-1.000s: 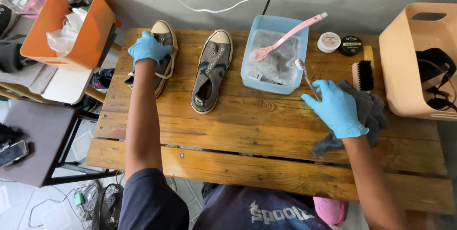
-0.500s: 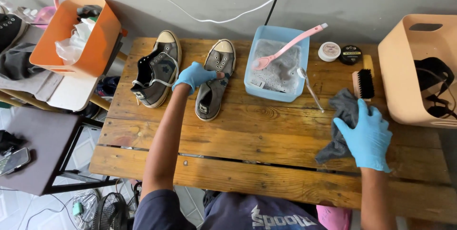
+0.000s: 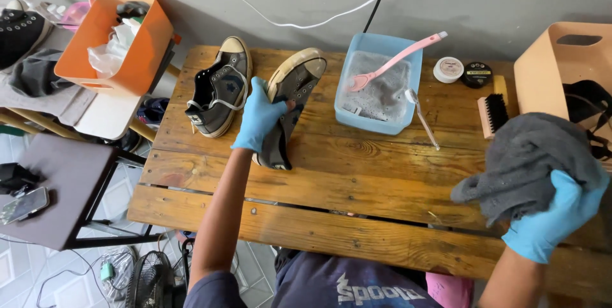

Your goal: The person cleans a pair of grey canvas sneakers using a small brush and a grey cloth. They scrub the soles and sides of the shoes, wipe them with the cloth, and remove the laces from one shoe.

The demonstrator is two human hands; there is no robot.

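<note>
My left hand [image 3: 260,117], in a blue glove, grips a grey canvas sneaker [image 3: 293,94] and tilts it up off the wooden table [image 3: 331,187], its pale sole facing right. A second grey sneaker [image 3: 220,88] lies on the table just left of it. My right hand [image 3: 553,215], also gloved in blue, holds a bunched grey cloth [image 3: 532,161] raised above the table's right side.
A blue tub [image 3: 382,88] of soapy water holds a pink brush [image 3: 395,62]. A thin brush [image 3: 422,117], two small round tins [image 3: 462,71] and a wooden brush [image 3: 493,113] lie nearby. An orange bin [image 3: 118,43] stands far left, a beige bin [image 3: 570,66] at the right.
My left hand has closed on the right-hand sneaker and tipped it up onto its side. My right hand has lifted the grey cloth off the table.
</note>
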